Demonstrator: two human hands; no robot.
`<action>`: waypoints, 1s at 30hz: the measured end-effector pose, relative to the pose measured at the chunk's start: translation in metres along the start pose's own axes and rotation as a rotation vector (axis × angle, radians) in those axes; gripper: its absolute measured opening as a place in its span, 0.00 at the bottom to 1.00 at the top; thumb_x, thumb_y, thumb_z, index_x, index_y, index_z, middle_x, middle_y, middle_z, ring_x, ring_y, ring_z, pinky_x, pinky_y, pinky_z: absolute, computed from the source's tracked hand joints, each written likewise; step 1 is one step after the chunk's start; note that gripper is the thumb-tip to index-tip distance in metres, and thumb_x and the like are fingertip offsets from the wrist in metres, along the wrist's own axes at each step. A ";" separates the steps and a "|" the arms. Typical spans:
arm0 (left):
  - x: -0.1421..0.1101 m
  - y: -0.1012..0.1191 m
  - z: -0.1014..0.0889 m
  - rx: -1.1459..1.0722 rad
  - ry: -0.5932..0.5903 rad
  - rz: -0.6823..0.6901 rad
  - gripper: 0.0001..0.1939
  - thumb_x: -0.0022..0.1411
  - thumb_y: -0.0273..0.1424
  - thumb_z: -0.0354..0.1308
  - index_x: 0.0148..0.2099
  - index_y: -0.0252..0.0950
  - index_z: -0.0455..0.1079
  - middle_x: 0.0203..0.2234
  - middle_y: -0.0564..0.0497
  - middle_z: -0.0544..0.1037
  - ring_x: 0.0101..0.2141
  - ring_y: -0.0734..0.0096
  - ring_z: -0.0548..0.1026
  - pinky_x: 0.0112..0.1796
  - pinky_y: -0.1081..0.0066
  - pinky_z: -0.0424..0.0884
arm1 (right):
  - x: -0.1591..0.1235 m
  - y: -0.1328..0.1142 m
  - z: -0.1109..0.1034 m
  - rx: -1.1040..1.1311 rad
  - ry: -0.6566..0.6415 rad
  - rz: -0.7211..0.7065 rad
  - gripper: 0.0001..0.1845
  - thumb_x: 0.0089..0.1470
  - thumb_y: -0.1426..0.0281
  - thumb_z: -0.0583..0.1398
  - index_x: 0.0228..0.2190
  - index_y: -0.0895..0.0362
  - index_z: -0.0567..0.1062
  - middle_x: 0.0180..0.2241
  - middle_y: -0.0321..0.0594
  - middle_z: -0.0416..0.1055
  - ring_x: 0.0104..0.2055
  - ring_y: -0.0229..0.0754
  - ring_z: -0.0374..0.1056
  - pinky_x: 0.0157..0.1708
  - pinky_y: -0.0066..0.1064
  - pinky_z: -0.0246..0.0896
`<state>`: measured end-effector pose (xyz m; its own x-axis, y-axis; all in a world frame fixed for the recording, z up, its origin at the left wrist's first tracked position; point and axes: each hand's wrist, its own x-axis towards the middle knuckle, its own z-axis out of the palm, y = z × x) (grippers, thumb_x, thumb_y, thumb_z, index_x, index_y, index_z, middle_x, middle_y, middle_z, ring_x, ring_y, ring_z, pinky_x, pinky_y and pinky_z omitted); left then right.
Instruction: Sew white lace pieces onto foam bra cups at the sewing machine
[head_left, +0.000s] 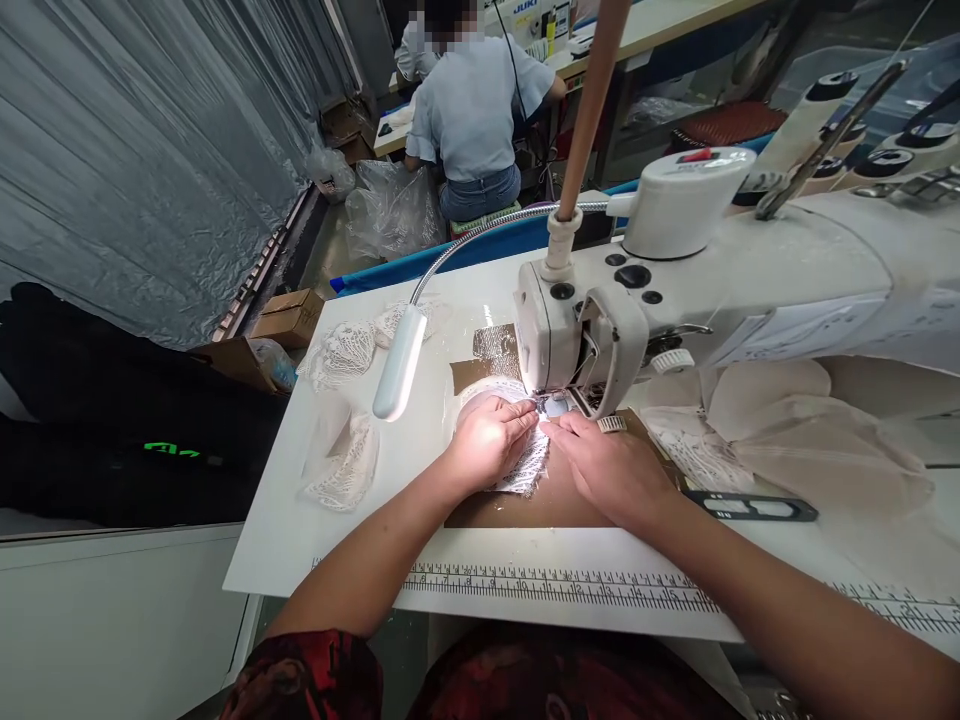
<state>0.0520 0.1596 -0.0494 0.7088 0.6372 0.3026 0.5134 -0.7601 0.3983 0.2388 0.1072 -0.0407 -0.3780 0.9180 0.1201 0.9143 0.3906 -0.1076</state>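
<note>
A white sewing machine (720,270) stands on a white table (300,520). Under its needle lies a small piece of white lace (525,468) on a brown patch of the table. My left hand (487,440) rests on the lace with fingers pressed together, pinching its edge just left of the needle. My right hand (611,465) lies on the other side, fingers together and pressing the lace toward the presser foot. A ring of tape sits on one right finger.
A gooseneck lamp (400,362) hangs over the table's left. Lace pieces (341,460) lie at the left, padded cups (795,420) at the right, thread snips (757,508) beside my right wrist. A ruler strip (555,585) runs along the front edge. Another person (472,110) sits behind.
</note>
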 end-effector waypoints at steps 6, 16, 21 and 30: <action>0.001 -0.001 -0.005 0.050 -0.013 0.035 0.17 0.65 0.33 0.49 0.49 0.30 0.73 0.49 0.39 0.74 0.44 0.59 0.74 0.44 0.58 0.72 | -0.001 0.002 -0.002 0.030 -0.022 -0.017 0.24 0.50 0.81 0.50 0.45 0.55 0.75 0.35 0.42 0.72 0.28 0.39 0.63 0.21 0.32 0.46; -0.029 0.050 -0.060 -0.265 -0.431 0.001 0.08 0.59 0.27 0.55 0.41 0.36 0.73 0.41 0.47 0.78 0.42 0.66 0.74 0.44 0.68 0.71 | -0.002 0.009 -0.010 0.261 0.053 0.115 0.20 0.53 0.76 0.50 0.41 0.53 0.77 0.37 0.41 0.77 0.35 0.44 0.70 0.31 0.32 0.60; -0.014 0.049 -0.062 -0.374 -0.309 -0.017 0.10 0.65 0.30 0.50 0.43 0.33 0.72 0.36 0.46 0.78 0.38 0.69 0.75 0.41 0.71 0.72 | -0.002 0.008 -0.007 0.196 0.048 0.024 0.22 0.54 0.76 0.49 0.45 0.53 0.76 0.40 0.39 0.76 0.31 0.40 0.67 0.27 0.30 0.56; 0.001 -0.005 0.002 0.037 0.009 0.039 0.16 0.67 0.30 0.46 0.47 0.31 0.73 0.46 0.41 0.76 0.40 0.63 0.74 0.41 0.62 0.73 | -0.004 0.009 0.001 0.063 0.064 -0.131 0.22 0.56 0.79 0.48 0.44 0.58 0.76 0.34 0.41 0.71 0.25 0.36 0.58 0.23 0.30 0.47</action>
<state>0.0509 0.1640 -0.0534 0.7244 0.6081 0.3249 0.5031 -0.7884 0.3541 0.2488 0.1068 -0.0429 -0.4814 0.8534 0.2000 0.8460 0.5121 -0.1485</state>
